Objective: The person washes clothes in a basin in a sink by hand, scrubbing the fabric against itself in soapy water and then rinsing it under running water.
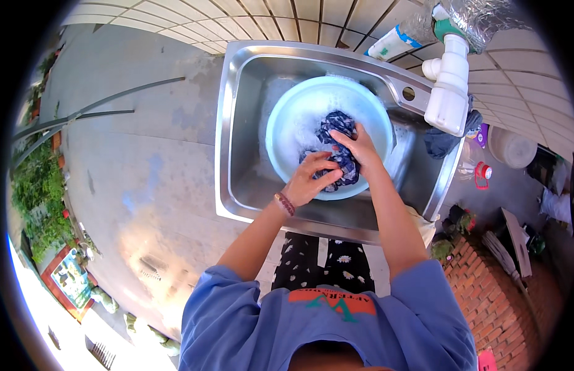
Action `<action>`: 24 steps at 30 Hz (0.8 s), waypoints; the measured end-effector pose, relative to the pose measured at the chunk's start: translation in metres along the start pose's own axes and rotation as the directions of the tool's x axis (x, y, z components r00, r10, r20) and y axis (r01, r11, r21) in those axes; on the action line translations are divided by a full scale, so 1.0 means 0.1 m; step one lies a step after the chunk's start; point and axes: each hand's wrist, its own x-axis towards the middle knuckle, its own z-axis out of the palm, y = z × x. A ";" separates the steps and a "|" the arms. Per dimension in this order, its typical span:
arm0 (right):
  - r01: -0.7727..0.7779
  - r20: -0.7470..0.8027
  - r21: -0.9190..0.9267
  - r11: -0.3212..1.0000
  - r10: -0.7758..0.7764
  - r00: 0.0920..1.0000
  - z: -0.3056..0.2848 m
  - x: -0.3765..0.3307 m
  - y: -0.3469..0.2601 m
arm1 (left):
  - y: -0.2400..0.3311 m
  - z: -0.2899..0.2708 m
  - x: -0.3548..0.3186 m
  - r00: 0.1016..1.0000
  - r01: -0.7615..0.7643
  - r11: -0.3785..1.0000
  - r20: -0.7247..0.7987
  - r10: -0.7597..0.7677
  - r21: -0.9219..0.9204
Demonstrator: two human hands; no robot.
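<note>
A wet, dark blue patterned cloth [346, 166] is bunched up in a pale blue round basin [281, 111] of white suds. My right hand [361, 148] grips the upper right part of the cloth, thumb across its front and fingers behind. My left hand [307, 178], with a reddish bracelet at the wrist, holds the lower left part between curved fingers and thumb. Both hands are over the basin, close together. Some fingertips are hidden by folds of cloth. Around the basin is a stainless steel sink [237, 123].
A white plastic pipe trap [449, 86] hangs over the sink's right corner, with a dark cloth [444, 141] beside it. To the right on the floor are a clear bottle with a red cap [483, 171], a white bucket [512, 148] and a broom [500, 253]. A tiled wall rises behind.
</note>
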 end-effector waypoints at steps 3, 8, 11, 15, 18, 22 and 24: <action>0.443 0.033 -0.282 0.851 -0.453 0.891 0.33 -0.17 -0.16 | -0.14 -0.27 0.16 0.847 0.234 0.602 -0.144 -0.512 -0.764; 0.501 0.259 -0.624 0.600 -0.446 0.857 0.81 -0.93 -0.05 | -0.43 -0.28 0.57 0.955 0.116 0.362 0.003 -0.298 -0.925; 0.637 0.038 -0.500 0.587 -0.720 0.693 0.76 -0.70 0.05 | -0.37 -0.08 0.58 0.932 0.195 0.873 -0.192 -0.307 -0.447; 0.268 -0.139 -0.270 0.925 -0.313 0.939 0.29 0.08 0.05 | -0.10 0.00 0.49 0.768 0.081 0.343 -0.160 -0.620 -0.936; 0.209 -0.307 -0.457 0.865 -0.374 0.875 -0.04 0.25 0.13 | -0.09 -0.21 0.43 0.742 0.060 0.559 -0.338 -0.579 -0.827; 0.175 0.011 -0.961 0.212 -0.608 0.794 -0.12 0.18 0.50 | -0.49 -0.28 0.58 0.739 0.367 0.896 -0.506 -0.444 -0.251; 0.203 0.139 -0.979 0.037 -0.606 0.783 -0.11 0.29 0.65 | -0.71 -0.13 0.71 0.827 0.263 0.929 -0.557 -0.077 0.262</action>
